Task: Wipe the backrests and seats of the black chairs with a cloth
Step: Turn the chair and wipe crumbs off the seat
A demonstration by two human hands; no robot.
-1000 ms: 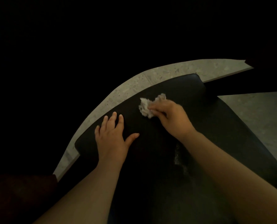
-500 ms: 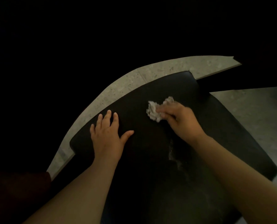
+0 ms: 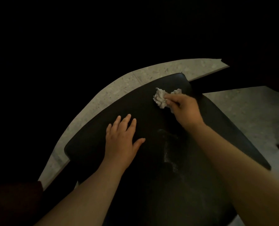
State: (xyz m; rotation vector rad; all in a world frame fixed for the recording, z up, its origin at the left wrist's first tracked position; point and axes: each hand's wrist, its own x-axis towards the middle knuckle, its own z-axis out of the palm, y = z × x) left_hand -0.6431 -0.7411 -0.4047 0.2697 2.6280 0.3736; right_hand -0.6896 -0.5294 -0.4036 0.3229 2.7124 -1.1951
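While L hand rests spread on chair, R hand pinches cloth.

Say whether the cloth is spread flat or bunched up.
Bunched: the cloth shows crumpled ridges, pinched by the right hand on the chair.
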